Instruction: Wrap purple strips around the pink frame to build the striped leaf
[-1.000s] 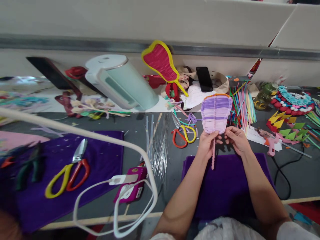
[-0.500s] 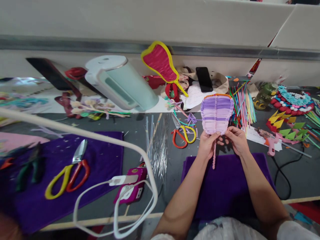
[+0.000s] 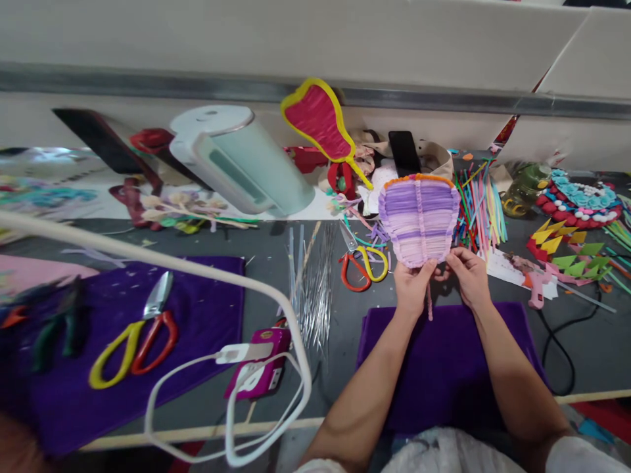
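Note:
I hold a small purple woven fan [image 3: 419,219] upright above the table, its face turned toward me. It is striped in light and dark purple with an orange top rim and a pink twisted handle hanging below. My left hand [image 3: 411,288] pinches the fan's bottom edge at the handle. My right hand [image 3: 468,276] grips the bottom edge just to the right. A purple cloth [image 3: 446,368] lies under my forearms.
Red-and-yellow scissors [image 3: 362,266] lie left of the fan, thin metal wires [image 3: 310,282] further left. A red fan with yellow rim [image 3: 320,121], a black phone [image 3: 403,152], coloured sticks [image 3: 478,203], a pink glue gun [image 3: 532,279], a mint dispenser [image 3: 241,161], a pink phone with white cable [image 3: 259,371].
The fan has been lifted and tilted more upright toward me, so its face looks larger. Both hands stayed at its bottom edge.

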`<state>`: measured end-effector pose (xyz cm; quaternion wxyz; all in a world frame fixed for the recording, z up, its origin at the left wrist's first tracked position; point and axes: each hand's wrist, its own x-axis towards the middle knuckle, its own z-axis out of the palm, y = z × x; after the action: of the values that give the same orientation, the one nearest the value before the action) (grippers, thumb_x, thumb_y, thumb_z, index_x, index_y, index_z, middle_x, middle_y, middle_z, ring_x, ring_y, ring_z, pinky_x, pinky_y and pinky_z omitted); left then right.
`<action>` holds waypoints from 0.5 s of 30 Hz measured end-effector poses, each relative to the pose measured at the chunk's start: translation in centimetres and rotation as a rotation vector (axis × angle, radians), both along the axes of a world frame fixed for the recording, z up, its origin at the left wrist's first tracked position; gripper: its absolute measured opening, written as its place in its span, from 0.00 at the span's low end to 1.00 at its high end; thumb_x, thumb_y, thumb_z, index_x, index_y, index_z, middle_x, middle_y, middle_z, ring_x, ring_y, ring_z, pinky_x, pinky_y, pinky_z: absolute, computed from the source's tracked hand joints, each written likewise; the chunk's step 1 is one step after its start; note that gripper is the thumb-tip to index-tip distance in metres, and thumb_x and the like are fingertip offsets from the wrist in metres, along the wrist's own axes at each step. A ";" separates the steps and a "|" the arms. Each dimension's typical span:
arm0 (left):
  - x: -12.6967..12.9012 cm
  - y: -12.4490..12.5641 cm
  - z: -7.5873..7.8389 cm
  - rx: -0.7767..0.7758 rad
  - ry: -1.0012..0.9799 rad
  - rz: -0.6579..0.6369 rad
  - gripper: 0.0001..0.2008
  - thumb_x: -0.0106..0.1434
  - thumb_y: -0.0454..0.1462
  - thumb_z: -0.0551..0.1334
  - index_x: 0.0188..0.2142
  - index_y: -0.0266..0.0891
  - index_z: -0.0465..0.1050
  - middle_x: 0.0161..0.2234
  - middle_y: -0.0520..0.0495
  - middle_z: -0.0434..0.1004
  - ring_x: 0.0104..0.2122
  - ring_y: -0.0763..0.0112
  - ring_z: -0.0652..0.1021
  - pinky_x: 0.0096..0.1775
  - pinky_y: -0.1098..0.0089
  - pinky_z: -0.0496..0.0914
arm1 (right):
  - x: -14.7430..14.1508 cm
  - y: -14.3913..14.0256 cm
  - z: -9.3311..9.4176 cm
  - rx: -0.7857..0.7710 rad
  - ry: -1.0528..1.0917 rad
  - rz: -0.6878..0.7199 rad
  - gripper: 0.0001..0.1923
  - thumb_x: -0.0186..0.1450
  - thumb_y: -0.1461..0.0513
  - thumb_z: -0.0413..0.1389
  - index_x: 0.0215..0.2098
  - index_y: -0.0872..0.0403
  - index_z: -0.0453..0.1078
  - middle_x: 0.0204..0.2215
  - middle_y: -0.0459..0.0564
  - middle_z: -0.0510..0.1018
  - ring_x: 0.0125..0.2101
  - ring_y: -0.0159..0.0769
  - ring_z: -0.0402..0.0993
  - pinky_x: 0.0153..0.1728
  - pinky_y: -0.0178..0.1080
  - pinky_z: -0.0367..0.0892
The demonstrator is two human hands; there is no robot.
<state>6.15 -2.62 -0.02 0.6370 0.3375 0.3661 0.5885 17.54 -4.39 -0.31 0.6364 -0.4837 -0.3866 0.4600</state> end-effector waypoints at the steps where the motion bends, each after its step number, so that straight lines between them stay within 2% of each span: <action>1: 0.0 0.1 0.0 -0.022 -0.026 0.005 0.20 0.46 0.42 0.73 0.35 0.35 0.72 0.27 0.50 0.77 0.21 0.75 0.75 0.24 0.73 0.74 | 0.1 0.1 0.0 -0.014 0.018 0.014 0.13 0.57 0.52 0.62 0.30 0.53 0.70 0.20 0.40 0.70 0.19 0.27 0.67 0.21 0.32 0.67; 7: 0.0 0.5 0.4 -0.116 -0.089 0.013 0.22 0.43 0.39 0.74 0.35 0.35 0.70 0.26 0.52 0.76 0.20 0.76 0.75 0.23 0.73 0.74 | 0.2 0.3 0.3 -0.075 0.087 -0.046 0.15 0.56 0.51 0.62 0.33 0.53 0.75 0.25 0.45 0.74 0.24 0.28 0.69 0.22 0.31 0.69; 11: 0.1 0.4 0.4 -0.129 -0.076 0.004 0.23 0.42 0.38 0.75 0.36 0.35 0.70 0.27 0.52 0.76 0.21 0.75 0.75 0.23 0.73 0.74 | 0.2 0.2 0.4 -0.097 0.084 -0.084 0.15 0.54 0.51 0.64 0.31 0.54 0.74 0.23 0.43 0.73 0.22 0.27 0.67 0.20 0.31 0.68; 15: 0.1 0.3 0.3 -0.125 -0.071 -0.059 0.23 0.43 0.38 0.75 0.36 0.36 0.70 0.27 0.51 0.77 0.21 0.75 0.75 0.24 0.72 0.74 | 0.3 0.3 0.2 -0.112 0.114 -0.076 0.15 0.53 0.52 0.65 0.29 0.54 0.73 0.21 0.41 0.71 0.21 0.27 0.66 0.19 0.31 0.67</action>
<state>6.24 -2.32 0.33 0.6866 0.2866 0.3691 0.5570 17.79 -4.13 -0.07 0.6464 -0.5059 -0.3044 0.4832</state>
